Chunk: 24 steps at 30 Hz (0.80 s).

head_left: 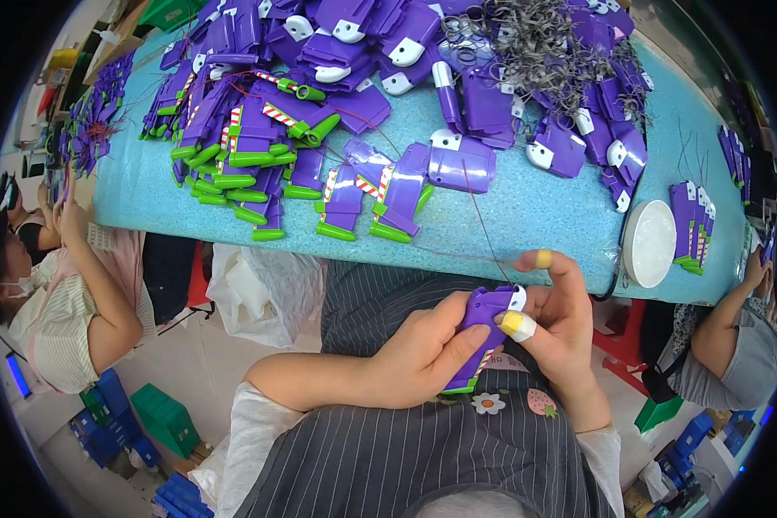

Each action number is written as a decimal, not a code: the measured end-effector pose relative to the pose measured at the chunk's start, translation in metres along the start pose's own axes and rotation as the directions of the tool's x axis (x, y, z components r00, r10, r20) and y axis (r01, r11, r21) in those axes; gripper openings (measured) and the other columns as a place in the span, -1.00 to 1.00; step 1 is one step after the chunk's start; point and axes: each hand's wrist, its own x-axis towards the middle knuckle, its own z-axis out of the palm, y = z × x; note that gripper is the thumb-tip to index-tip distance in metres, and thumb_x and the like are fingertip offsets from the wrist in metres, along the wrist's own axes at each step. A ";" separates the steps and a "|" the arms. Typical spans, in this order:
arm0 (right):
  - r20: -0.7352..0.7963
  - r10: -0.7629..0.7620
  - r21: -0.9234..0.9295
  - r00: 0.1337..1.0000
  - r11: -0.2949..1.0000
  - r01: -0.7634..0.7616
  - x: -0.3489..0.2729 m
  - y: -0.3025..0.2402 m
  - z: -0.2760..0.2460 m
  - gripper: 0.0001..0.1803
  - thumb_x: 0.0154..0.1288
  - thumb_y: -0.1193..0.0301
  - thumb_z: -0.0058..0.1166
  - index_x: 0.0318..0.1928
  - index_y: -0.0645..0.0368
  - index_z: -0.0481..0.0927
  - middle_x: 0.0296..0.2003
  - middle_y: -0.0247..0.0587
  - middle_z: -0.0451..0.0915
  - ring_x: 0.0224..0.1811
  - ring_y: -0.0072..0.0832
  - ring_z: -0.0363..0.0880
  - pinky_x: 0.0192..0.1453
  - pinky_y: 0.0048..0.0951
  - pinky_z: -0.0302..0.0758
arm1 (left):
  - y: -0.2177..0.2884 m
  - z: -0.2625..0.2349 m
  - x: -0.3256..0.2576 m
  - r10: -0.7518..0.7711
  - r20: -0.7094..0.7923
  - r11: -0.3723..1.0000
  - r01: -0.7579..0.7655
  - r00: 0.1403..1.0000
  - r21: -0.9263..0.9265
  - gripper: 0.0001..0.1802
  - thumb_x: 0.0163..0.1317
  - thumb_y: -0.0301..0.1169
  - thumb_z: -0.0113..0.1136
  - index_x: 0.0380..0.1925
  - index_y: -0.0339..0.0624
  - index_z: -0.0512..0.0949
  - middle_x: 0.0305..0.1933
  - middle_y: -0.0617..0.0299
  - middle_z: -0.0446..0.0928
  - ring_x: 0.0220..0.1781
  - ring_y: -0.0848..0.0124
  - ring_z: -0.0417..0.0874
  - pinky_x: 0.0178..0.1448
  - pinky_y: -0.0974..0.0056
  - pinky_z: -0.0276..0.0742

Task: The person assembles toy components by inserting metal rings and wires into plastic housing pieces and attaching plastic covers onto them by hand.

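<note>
My left hand [427, 354] is closed round a purple plastic toy wing [485, 309] with a white tip, a red-and-white striped band and a green lower edge. It is held above my lap, just off the table's near edge. My right hand [565, 324] pinches the white tip between its taped thumb and fingers partly hidden behind the piece. The right index finger, with yellow tape on it, is raised. A thin dark red wire [482, 220] rises from the wing toward the table.
On the blue table [276, 248] lie assembled wings with green ends [397, 203], a heap of purple-and-white pieces [345, 43] and a tangle of grey wires [535, 52]. A white bowl [648, 244] stands at the right edge. Other people sit at both sides.
</note>
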 end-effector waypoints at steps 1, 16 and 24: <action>-0.060 0.030 0.052 0.998 0.998 -0.027 -0.002 0.001 0.002 -0.35 -0.01 0.62 0.26 0.08 0.21 0.20 -0.16 -0.23 0.41 -0.41 -0.71 0.43 -0.39 -0.71 0.38 | 0.003 0.001 0.000 0.055 -0.009 0.998 -0.055 0.998 0.043 -0.66 0.35 -0.43 -0.13 0.06 -0.37 0.22 -0.17 0.10 0.55 -0.15 0.45 0.60 -0.13 0.39 0.52; 0.133 -0.146 0.205 0.980 0.972 0.117 0.000 0.004 0.005 -0.78 0.06 0.57 0.21 -0.36 0.21 0.39 -0.36 -0.29 0.37 -0.33 -0.58 0.31 -0.22 -0.56 0.28 | -0.004 -0.005 -0.001 0.265 -0.034 0.947 -0.253 0.964 0.199 -0.71 0.26 -0.49 0.00 -0.05 -0.34 0.27 -0.46 0.16 0.50 -0.52 0.43 0.53 -0.44 0.36 0.39; 0.209 -0.304 -0.155 0.929 0.928 0.339 0.009 -0.005 -0.014 -0.72 -0.04 0.48 0.30 -0.33 0.24 0.47 -0.44 -0.27 0.42 -0.45 -0.54 0.32 -0.34 -0.54 0.27 | 0.013 -0.013 0.016 0.420 -0.030 0.866 -0.391 0.907 0.311 -0.79 0.14 -0.47 0.15 -0.22 -0.32 0.47 -0.34 0.07 0.48 -0.31 0.21 0.52 -0.22 0.24 0.41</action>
